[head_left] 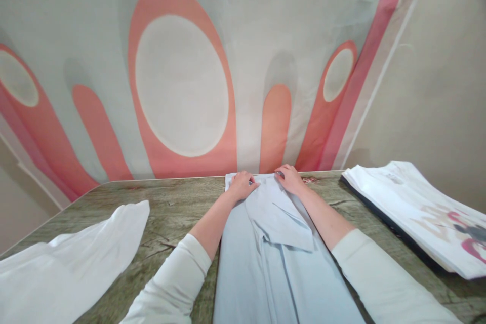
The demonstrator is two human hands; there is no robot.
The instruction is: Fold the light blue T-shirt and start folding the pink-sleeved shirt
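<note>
A pale blue shirt (246, 263) lies lengthwise in front of me, narrowed by folding, with a short sleeve (284, 223) laid over its upper part. At its far end, my left hand (243, 185) bends its fingers onto the cloth near the left corner. My right hand (290, 180) pinches the same far edge on the right side. Both hands are closed on the fabric, and some fingertips are hidden behind or under it. The shirt's near end runs out of the bottom of the view.
White cloth (79, 258) lies loosely on the left of the wood-patterned table (170, 212). To the right is a stack of folded shirts (413, 212), a white printed one on top and dark cloth beneath. A wall with a coral-and-white pattern (182, 86) rises behind the table's far edge.
</note>
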